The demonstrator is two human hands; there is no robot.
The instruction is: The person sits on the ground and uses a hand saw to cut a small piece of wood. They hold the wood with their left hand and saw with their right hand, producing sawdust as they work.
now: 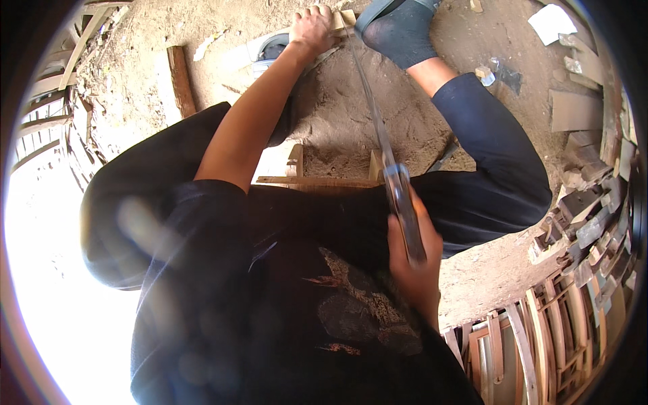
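My right hand [417, 253] is wrapped round the dark handle of a handsaw [379, 125]. The saw's blade stretches forward, seen nearly edge-on, and its tip end meets a light piece of wood [344, 19] low over the dirt ground. With curled fingers, my left hand [314, 30] grips that wood just left of the blade. Right of the blade, my foot in a dark sock [403, 32] and grey sandal [375, 15] is close against the wood. Whether the sandal touches it I cannot tell.
Beneath me is a low wooden seat [317, 181]. A short brown plank [181, 81] lies on the left. Wood offcuts [587, 209] are heaped along the right, with slatted wooden pieces [540, 337] at lower right. White paper [552, 24] lies at far right.
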